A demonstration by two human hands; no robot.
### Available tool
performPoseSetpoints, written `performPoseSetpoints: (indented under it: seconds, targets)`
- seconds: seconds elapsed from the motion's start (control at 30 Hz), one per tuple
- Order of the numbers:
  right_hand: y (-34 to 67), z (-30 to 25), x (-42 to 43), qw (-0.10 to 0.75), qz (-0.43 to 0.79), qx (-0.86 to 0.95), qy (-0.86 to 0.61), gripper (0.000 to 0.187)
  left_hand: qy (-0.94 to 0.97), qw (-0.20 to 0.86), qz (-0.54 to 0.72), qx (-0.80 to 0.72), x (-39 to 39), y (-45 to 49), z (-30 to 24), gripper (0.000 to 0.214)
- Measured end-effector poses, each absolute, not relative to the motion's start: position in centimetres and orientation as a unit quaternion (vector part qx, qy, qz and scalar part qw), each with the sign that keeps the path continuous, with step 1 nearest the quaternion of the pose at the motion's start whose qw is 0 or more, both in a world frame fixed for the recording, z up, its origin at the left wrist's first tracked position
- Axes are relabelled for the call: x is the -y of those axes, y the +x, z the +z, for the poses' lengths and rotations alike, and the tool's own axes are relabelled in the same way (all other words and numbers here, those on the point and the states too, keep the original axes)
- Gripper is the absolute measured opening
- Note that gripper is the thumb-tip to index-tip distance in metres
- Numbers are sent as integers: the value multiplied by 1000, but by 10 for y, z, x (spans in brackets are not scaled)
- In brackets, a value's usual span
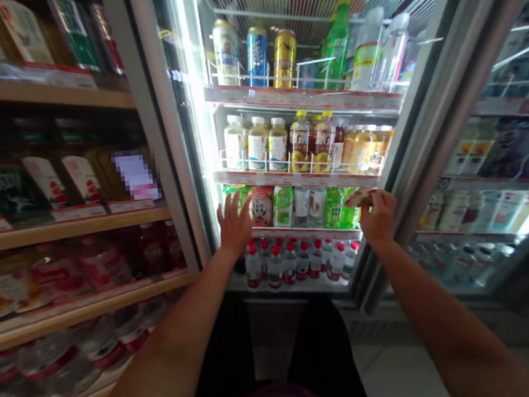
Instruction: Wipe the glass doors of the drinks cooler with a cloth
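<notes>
I face an open drinks fridge with several lit shelves. My left hand is stretched out with fingers spread at the third shelf, touching or almost touching a green bottle next to a red and white bottle. My right hand is closed around a small pale object at the right end of that same shelf, in front of green bottles. Below both hands stand several small red-capped bottles.
The fridge's glass door stands swung open to the right. Cans and tall bottles fill the top shelf, yellow drinks the second. Wooden shelves at left carry packets and bottled water. A second fridge stands at right.
</notes>
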State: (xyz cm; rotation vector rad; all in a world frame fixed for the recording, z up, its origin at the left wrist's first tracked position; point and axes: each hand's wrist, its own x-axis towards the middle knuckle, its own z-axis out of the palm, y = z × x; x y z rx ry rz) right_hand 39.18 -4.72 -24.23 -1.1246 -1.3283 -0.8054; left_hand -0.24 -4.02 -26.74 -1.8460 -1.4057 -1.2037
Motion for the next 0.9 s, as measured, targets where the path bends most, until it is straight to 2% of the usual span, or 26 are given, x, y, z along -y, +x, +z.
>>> performPoseSetpoints:
  seconds: [0.13, 0.3, 0.43, 0.57, 0.77, 0.9]
  targets:
    - [367, -235, 42, 593, -336, 573, -455, 33, -673, 265, -458, 518, 39, -10, -253, 55]
    - [328, -255, 49, 526, -341, 664, -408, 36, -688, 263, -433, 520, 44, -16, -252, 53]
    - [313, -238, 48, 503, -348, 688, -390, 34, -688, 259, -430, 524, 46, -23, -253, 55]
    - [294, -229, 45, 501, -344, 689, -395, 41, -671, 246, -449, 537, 46, -30, -258, 59]
    - [264, -236, 50, 422, -359, 749, -363, 47, -677, 248, -433, 542, 47, -38, -264, 58]
    - [253, -227, 50, 430, -348, 751, -360, 46, -672, 257, -427, 548, 47, -44, -266, 59]
